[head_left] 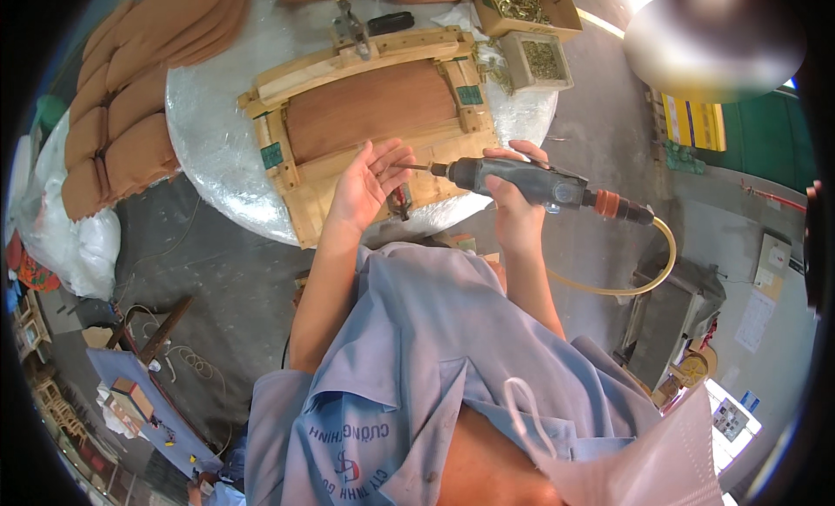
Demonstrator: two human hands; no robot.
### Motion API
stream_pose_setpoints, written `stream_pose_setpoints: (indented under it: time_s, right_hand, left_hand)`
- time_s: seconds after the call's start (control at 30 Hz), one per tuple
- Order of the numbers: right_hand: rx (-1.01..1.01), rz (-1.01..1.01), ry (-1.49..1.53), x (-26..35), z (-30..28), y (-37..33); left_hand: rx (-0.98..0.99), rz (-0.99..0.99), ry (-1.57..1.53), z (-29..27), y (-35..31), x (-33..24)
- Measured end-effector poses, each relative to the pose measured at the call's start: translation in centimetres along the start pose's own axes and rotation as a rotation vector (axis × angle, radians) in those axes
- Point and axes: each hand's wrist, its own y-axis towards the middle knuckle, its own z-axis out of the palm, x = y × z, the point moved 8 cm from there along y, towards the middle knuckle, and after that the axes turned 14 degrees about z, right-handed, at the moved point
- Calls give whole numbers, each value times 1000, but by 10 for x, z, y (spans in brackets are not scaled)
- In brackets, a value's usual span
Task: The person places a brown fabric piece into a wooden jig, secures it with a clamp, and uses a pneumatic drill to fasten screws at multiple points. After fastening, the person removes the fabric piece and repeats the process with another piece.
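Note:
My right hand (pixel 515 209) grips a grey pneumatic screwdriver (pixel 532 183) held level, with its bit pointing left. A yellowish air hose (pixel 645 280) loops away from its orange coupling. My left hand (pixel 370 186) is at the bit's tip, fingers pinched there, seemingly on a small screw. Both hands hover over the near edge of a light wooden chair-seat frame (pixel 374 63) with a brown panel (pixel 370 108) in its middle, lying on a round table wrapped in silvery film (pixel 209 149).
Stacked brown seat cushions (pixel 130 97) lie at the table's left. Two open boxes of brass screws (pixel 531 36) sit at the far right of the table. A clamp tool (pixel 350 26) rests on the frame's far rail. Grey floor and machinery surround me.

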Motion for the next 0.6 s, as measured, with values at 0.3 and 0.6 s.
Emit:
stream_pose_setpoints:
  time_s: [0.3,0.6]
  right_hand:
    - [-33,-4,120,-19,40,-48]
    - [-59,-12,127,-49,63,-77]
  left_hand:
    - [8,35,84,-49,-44,-35]
    - [134,35,346,-77,-60,-68]
